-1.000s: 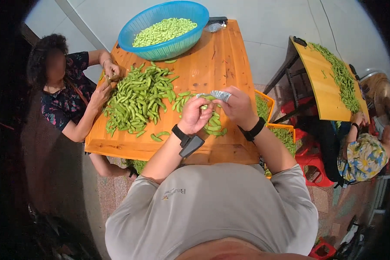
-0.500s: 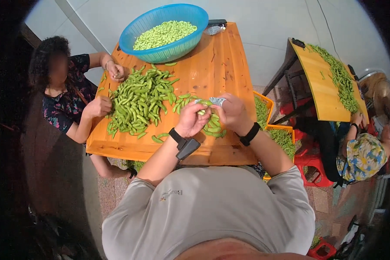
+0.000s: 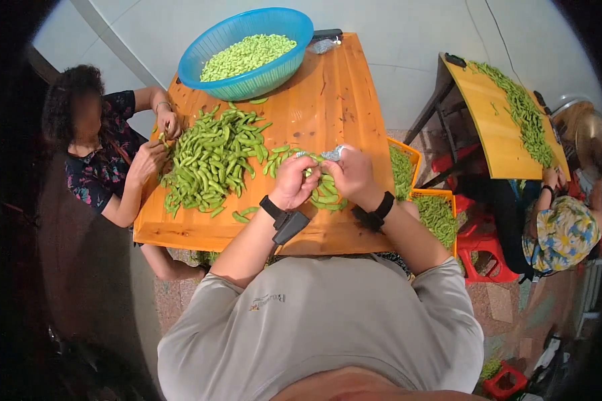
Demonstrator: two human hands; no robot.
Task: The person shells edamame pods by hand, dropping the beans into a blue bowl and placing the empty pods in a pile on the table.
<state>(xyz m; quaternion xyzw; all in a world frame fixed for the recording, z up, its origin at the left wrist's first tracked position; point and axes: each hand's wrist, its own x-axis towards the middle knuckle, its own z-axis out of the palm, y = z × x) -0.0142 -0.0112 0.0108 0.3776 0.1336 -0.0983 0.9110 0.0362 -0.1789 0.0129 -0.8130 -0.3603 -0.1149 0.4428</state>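
Observation:
My left hand (image 3: 295, 182) and my right hand (image 3: 352, 176) are closed close together above the near part of the wooden table (image 3: 301, 230). A green soybean pod (image 3: 316, 159) is pinched between their fingertips, partly hidden by the fingers. Silvery-grey wraps cover fingertips on both hands. Beneath and beside my hands lies a small group of pods (image 3: 326, 195). To the left is a large heap of green soybean pods (image 3: 211, 157). Shelled beans (image 3: 247, 57) fill the bottom of a blue plastic basket (image 3: 247, 83) at the far side.
At the table's left side a person's hands (image 3: 155, 150) work at the heap's edge. Orange crates of pods (image 3: 437, 217) stand on the floor to the right, near a red stool (image 3: 483, 254). Farther right, another person (image 3: 562, 230) sits at a yellow table (image 3: 483, 134) with pods.
My hands have drawn closer together and turned inward around the pod, which now shows less. The person on the left has brought both hands together, up from the heap's edge.

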